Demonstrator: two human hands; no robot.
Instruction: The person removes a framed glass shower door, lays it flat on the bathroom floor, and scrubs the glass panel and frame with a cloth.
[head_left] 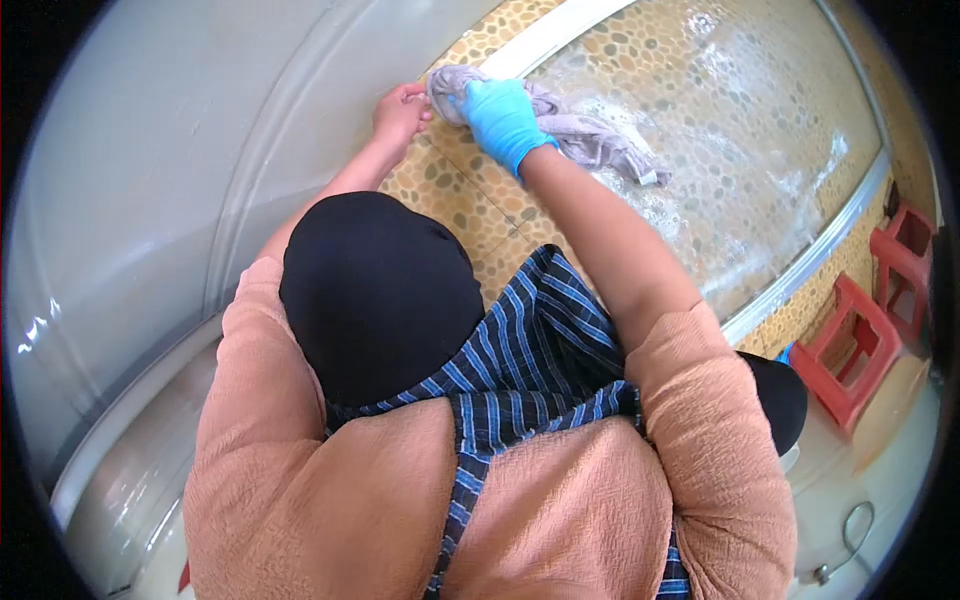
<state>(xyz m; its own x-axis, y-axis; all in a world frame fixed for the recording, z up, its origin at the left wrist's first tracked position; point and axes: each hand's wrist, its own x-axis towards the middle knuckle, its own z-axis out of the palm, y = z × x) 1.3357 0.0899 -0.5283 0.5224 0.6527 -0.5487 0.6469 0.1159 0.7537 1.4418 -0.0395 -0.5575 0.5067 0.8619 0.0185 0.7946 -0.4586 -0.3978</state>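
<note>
My right hand (pixel 500 115), in a light blue glove, grips a wet greyish-purple cloth (pixel 600 142). The cloth is bunched under the glove and trails off to the right, over a soapy, see-through panel (pixel 740 130) with a pale frame. To its left is my left hand (pixel 400 118), bare, with its fingers curled in and one finger reaching to the cloth's left end. Whether those fingers pinch the cloth's edge or something else is not clear. Suds and water lie around the cloth on the panel.
A large greyish-white smooth wall (pixel 140 150) rises close on the left. Pebble-patterned floor tiles (pixel 450 200) show beneath my arms. The panel's metal edge (pixel 800 275) runs along the right. Red plastic stools (pixel 850 350) stand beyond it, and a thin looped hose (pixel 855 530) lies lower right.
</note>
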